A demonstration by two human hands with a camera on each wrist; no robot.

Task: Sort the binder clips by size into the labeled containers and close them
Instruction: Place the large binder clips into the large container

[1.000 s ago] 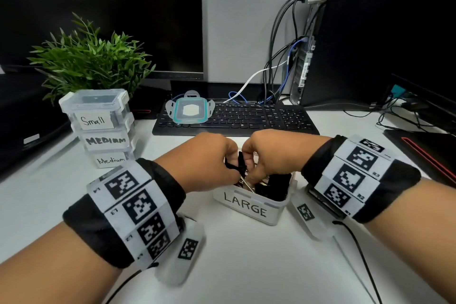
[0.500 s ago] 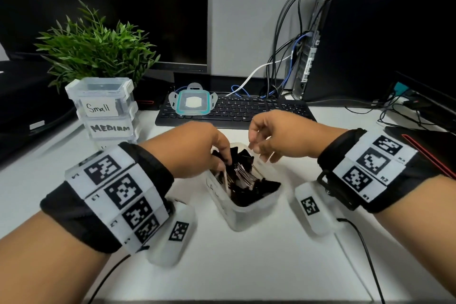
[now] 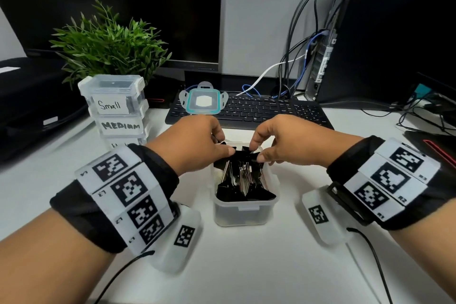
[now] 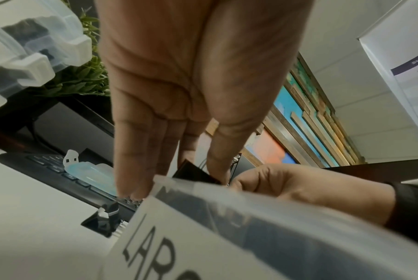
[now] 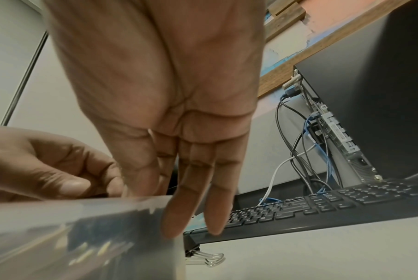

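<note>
The clear LARGE container (image 3: 244,207) stands open in the middle of the desk, heaped with black binder clips (image 3: 243,181). Both hands meet over its far end. My left hand (image 3: 225,149) pinches a black clip (image 4: 196,172) between thumb and fingers at the rim. My right hand (image 3: 256,153) pinches a black clip at the top of the heap, its other fingers hanging straight outside the wall (image 5: 131,227). The label (image 4: 169,246) faces left. One loose clip (image 5: 203,259) lies on the desk by the container's far corner, and another clip (image 4: 105,220) lies near the keyboard.
The container's teal-edged lid (image 3: 202,101) rests on the keyboard (image 3: 271,111) behind. Closed Small and Medium containers (image 3: 113,106) are stacked at the left before a green plant (image 3: 108,44). A computer tower (image 3: 394,32) and cables stand at the right.
The container has turned so its label faces left instead of toward me. My right hand, lifted half a second ago, has come back down onto the clips beside my left hand.
</note>
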